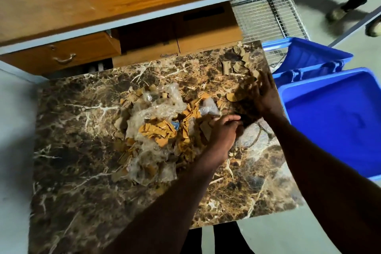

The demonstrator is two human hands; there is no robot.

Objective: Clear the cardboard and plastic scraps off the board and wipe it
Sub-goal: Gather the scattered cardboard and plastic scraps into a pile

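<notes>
Board: the brown marble board point(82, 171) lies flat in front of the person. The near part is bare.
Big pile: the cardboard bits and clear plastic scraps point(156, 130) sit in a heap in the middle of the board. The heap runs from near to far.
Left hand: the left hand point(223, 130) rests at the right edge of the big pile. Its fingers are curled in, but I cannot tell if they pinch a scrap.
Right hand: the right hand point(261, 97) is farther out, near the right edge of the board. Its fingers are straight and spread, and it looks blurry.
Small bits: a few cardboard pieces point(237, 64) lie in the far right corner, just past the right hand.
Bin: the blue bin point(329, 113) stands open just beside the right edge of the board.
Which way: the big pile lies to the left of both hands, and the bin lies to the right. I think the scraps must go right, over the edge. The right hand is nearer the bin.
</notes>
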